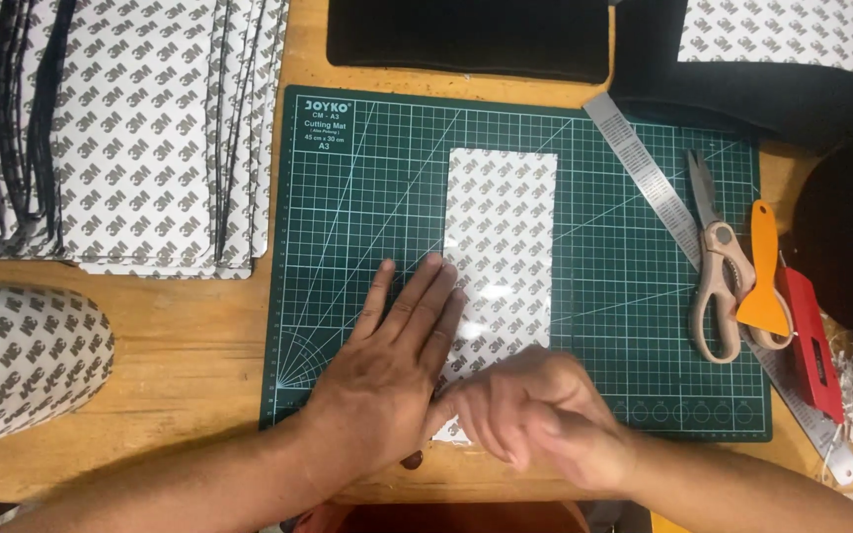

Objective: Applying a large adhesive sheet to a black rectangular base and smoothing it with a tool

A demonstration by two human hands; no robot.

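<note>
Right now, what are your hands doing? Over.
Left hand flat, pressing white backed strip. Right hand blurred at strip's near end. Scissors off right, clear.

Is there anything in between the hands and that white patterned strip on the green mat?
Nothing visible. The left hand lies flat on the mat, fingers overlapping the strip's left edge; the blurred right hand covers its near end.

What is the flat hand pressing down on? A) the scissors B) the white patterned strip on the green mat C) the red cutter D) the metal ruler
B: the left hand lies flat with its fingers on the edge of the white patterned strip on the green mat; the scissors lie untouched off to the right.
</note>
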